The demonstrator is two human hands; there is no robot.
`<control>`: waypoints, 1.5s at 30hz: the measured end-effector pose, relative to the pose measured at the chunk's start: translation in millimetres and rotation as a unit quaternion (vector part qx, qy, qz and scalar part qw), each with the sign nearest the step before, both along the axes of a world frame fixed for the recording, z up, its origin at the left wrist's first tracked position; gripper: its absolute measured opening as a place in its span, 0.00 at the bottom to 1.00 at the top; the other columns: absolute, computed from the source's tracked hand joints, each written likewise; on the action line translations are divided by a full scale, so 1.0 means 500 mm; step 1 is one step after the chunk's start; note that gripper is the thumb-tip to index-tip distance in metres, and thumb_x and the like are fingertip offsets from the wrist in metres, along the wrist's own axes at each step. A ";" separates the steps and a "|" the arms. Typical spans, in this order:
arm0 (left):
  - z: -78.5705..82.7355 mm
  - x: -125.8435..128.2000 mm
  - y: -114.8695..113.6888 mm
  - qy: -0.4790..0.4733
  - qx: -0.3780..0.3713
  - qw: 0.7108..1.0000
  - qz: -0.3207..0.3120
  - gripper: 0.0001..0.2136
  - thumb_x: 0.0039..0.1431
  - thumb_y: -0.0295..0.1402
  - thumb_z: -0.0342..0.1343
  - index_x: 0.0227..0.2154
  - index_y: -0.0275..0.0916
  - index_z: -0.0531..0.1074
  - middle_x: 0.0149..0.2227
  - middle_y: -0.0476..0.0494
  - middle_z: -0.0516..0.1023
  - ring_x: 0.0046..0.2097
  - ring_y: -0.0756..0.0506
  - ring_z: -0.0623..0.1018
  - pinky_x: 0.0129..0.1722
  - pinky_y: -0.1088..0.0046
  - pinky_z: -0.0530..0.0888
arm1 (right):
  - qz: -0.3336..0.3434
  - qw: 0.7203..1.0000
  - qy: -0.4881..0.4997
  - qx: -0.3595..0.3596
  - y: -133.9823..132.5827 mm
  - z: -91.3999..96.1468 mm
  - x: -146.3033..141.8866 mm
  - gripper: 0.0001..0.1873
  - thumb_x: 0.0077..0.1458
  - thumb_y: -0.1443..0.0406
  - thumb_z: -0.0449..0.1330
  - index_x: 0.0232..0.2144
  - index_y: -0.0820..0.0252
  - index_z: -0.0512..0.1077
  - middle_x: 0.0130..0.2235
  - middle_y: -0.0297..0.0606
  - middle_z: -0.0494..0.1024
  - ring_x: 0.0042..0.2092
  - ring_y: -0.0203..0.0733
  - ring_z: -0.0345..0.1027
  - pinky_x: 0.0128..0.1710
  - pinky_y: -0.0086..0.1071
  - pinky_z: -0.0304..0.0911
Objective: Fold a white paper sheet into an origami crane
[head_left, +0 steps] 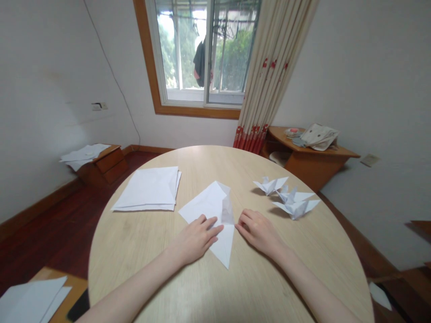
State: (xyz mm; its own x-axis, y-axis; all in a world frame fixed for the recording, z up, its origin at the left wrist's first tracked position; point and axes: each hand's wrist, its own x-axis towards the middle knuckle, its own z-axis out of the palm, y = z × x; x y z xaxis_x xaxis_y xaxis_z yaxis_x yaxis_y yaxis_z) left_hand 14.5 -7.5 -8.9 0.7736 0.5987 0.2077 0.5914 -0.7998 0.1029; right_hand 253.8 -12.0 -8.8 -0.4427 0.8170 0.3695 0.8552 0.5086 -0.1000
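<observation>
A partly folded sheet of white paper (204, 204) lies at the middle of the round table, with a raised, creased flap along its right side. My left hand (197, 237) rests on its lower left part, fingers apart and pressing it flat. At the paper's right corner, my right hand (256, 229) has its thumb and fingers closed together on the edge; the fingertips are partly hidden. Several finished white paper cranes (294, 208) stand close together, to the right and beyond my right hand. A stack of white paper sheets (148, 188) is at the left.
The round wooden table (215, 298) fills the foreground. More papers lie on a low cabinet (111, 166) at the left and on a surface at lower left. A corner desk (310, 161) holding a cloth bag (319, 136) stands behind the table, beside the curtain (269, 76).
</observation>
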 end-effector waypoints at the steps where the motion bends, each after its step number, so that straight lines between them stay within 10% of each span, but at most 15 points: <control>1: 0.001 0.000 0.000 0.005 0.000 1.000 0.001 0.16 0.68 0.33 0.45 0.56 0.40 0.65 0.57 0.38 0.68 0.47 0.40 0.68 0.49 0.59 0.69 | 0.000 1.000 -0.003 0.003 0.001 -0.003 0.000 0.11 0.61 0.66 0.52 0.26 0.59 0.67 0.31 0.38 0.72 0.33 0.42 0.65 0.33 0.34 0.57; 45: 0.004 0.000 -0.001 -0.009 0.011 1.000 0.002 0.15 0.66 0.32 0.47 0.55 0.41 0.66 0.56 0.38 0.68 0.47 0.40 0.69 0.48 0.60 0.70 | 0.144 0.978 -0.012 -0.151 -0.074 0.024 -0.077 0.08 0.44 0.75 0.52 0.22 0.59 0.64 0.26 0.33 0.68 0.30 0.37 0.60 0.32 0.29 0.55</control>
